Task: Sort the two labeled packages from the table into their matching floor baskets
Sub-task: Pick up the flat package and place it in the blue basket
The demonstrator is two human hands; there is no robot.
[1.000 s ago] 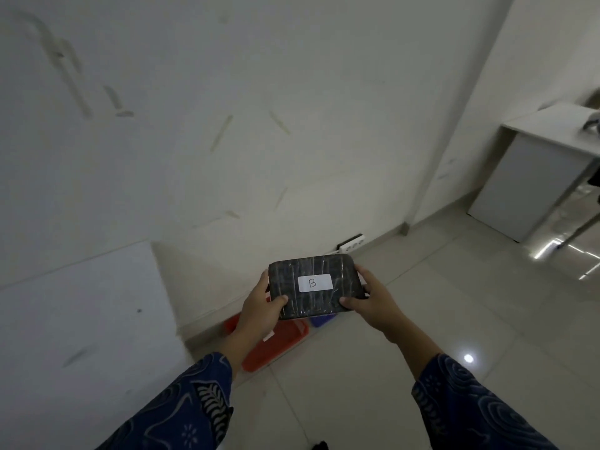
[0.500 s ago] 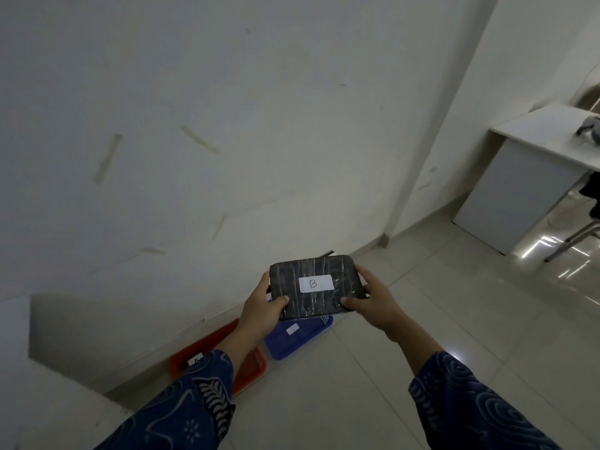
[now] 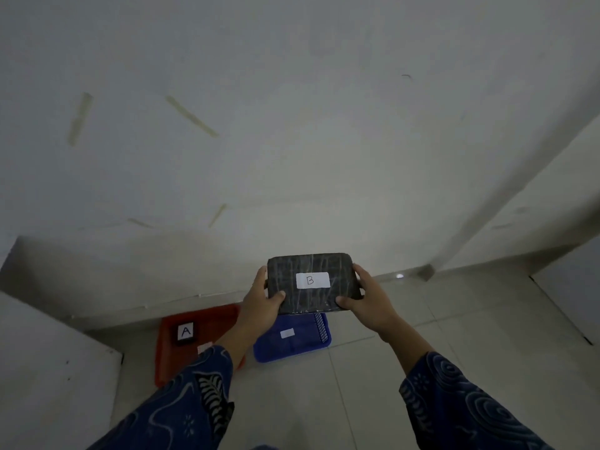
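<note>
1. Progress looks like roughly half: the small dark package with the white label "A" (image 3: pixel 185 333) already lies inside the flat red plastic basket (image 3: pixel 168 362) on the floor by the wall, so I judge that half of the sorting done.

2. The second one, a flat dark rectangular package wrapped in shiny film with a white label "B" (image 3: pixel 313 282), is in my grip, up in the air in front of me and not yet in any basket.

3. The flat blue plastic basket (image 3: pixel 292 344) sits on the floor just beside the red one, to its right. It carries a small white tag that I cannot read from here; since red holds "A", I take blue for the matching one. The "B" package hangs above its far edge in my view.

4. What I judge is left: lower the package and set it down in the blue basket.

5. My left hand (image 3: pixel 259 303) clasps the package's left short edge. Its thumb lies on the top face near the lower left corner, and the other fingers (image 3: pixel 262 277) curl around the side and under, mostly hidden.

6. My right hand (image 3: pixel 370 302) clasps the right short edge the same way, thumb on top near the lower right corner, fingers wrapped around the far side.

7. Both hands are closed only to the package's thickness, holding it level with its label facing up at me.

8. The white tabletop (image 3: pixel 48 368) shows at my lower left, with nothing on the part I can see.
</note>
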